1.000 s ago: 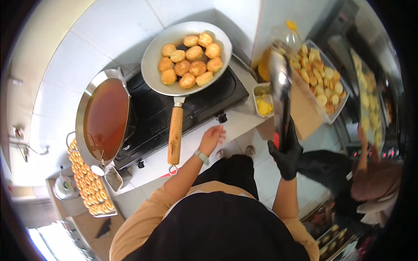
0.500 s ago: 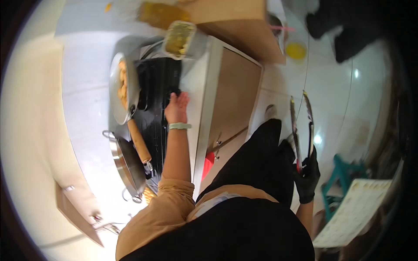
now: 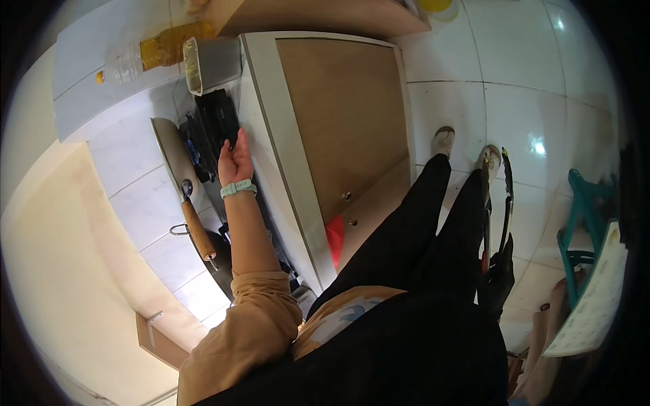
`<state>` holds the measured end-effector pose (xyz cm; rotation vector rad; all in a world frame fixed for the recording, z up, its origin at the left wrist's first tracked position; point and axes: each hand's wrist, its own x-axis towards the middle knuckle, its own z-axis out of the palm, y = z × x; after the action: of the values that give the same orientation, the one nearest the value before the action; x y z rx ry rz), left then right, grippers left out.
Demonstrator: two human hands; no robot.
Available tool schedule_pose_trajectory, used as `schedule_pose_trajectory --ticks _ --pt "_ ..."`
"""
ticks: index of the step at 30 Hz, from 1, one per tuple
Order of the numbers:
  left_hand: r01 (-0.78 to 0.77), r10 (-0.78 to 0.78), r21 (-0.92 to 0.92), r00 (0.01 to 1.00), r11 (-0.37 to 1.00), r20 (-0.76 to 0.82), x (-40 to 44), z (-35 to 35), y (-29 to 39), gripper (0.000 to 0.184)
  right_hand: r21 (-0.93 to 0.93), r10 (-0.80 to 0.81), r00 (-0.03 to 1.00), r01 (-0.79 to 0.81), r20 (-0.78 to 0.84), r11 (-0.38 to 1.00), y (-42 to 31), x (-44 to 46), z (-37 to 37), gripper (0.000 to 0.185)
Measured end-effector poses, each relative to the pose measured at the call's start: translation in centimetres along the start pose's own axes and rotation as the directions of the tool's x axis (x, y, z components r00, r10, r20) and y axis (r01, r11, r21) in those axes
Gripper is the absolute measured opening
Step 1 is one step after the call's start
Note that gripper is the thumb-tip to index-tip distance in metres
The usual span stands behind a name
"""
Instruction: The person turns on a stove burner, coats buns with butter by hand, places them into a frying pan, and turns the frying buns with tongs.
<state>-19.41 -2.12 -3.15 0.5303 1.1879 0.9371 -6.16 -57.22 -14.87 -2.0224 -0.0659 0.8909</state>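
Note:
My bare left hand (image 3: 235,162), a pale wristband below it, reaches to the front edge of the black stove (image 3: 218,108). Its fingers are stretched and the thumb stands apart; whether they touch the stove front I cannot tell. Left of it, a frying pan (image 3: 175,152) with a wooden handle (image 3: 198,233) sits on the stove, seen edge-on, its contents hidden. Low on the right, my black-gloved right hand (image 3: 497,274) is closed around metal tongs (image 3: 508,196). The tong arms point away from me over the floor, tips apart with nothing between them.
Beyond the stove stand a container of yellowish pieces (image 3: 193,66) and a bottle of yellow oil (image 3: 166,51). A cabinet door (image 3: 345,115) fronts the counter, with a red item (image 3: 335,238) below. A green stool (image 3: 579,227) and a pale spotted board (image 3: 589,304) are at right.
The view has turned, so the stove and pan appear more edge-on and the pan's food is out of sight. My left hand stays at the stove front; my right still holds the tongs.

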Motion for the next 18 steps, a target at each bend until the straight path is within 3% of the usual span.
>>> schedule_pose_trajectory --ticks 12,18 --pt "-0.088 0.092 0.052 0.994 0.995 -0.067 -0.9 1.5 -1.0 0.024 -0.015 -0.034 0.999 0.034 0.015 0.999 0.2 -0.4 0.0 0.086" --pt "-0.041 0.04 0.034 0.998 0.999 0.052 -0.5 0.6 -0.7 0.026 -0.004 -0.06 0.997 0.06 0.043 0.998 0.2 -0.2 -0.4 0.087"
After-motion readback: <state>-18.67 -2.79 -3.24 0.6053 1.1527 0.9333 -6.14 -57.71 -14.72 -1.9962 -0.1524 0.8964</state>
